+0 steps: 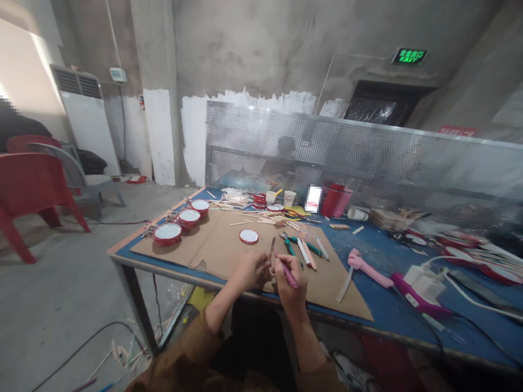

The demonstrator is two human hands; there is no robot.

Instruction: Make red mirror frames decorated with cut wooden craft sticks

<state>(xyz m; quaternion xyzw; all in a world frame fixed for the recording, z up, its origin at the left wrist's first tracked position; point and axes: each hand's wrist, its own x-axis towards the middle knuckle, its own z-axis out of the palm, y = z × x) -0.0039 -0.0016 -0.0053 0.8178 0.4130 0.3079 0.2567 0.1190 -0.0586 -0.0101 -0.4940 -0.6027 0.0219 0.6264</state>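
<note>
My left hand [254, 270] is closed, its fingertips pinching a thin wooden stick [272, 245] that points up between my hands. In my right hand [291, 280] is a purple pen-like tool [291, 276], gripped with its tip close to the stick; its exact kind is unclear. Just beyond my hands a round white lid with a red rim [249, 236] lies on the brown cardboard [220, 239]. Green-handled pliers [290, 246] and several pens, one a white marker [303, 253], lie beyond my right hand.
Three red-rimmed discs with sticks, one a front disc [167, 233], line the table's left side. To the right are a pink glue gun [370, 268], a purple power strip [420, 296] and cables. Paper cups [290, 197], a lit phone [313, 198] and loose sticks stand or lie behind.
</note>
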